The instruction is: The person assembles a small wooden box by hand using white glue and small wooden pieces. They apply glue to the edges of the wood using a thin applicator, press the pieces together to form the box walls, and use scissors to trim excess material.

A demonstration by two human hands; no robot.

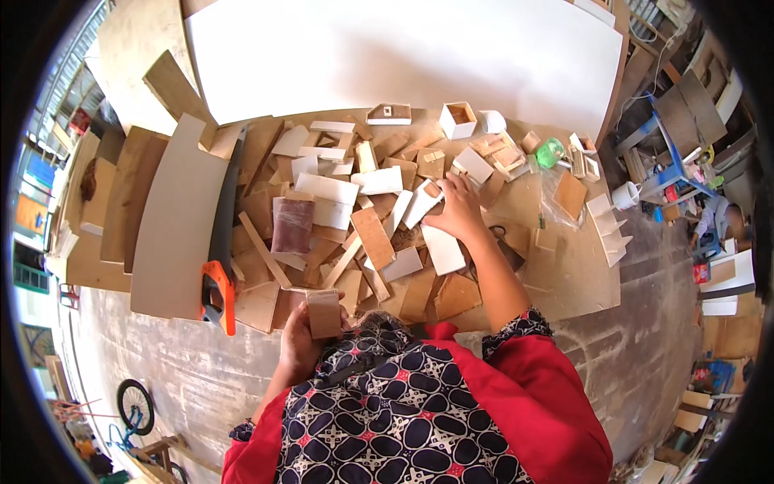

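Now my left hand grips a block, long axis pointing away; my right hand curves half-open by a slanted white piece, hold unclear.

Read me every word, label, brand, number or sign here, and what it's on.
None can be read.
Wooden block in the left hand: no legible text.
Maroon piece on the pile: no legible text.
Orange saw handle: no legible text.
Farther off: too small and blurred.
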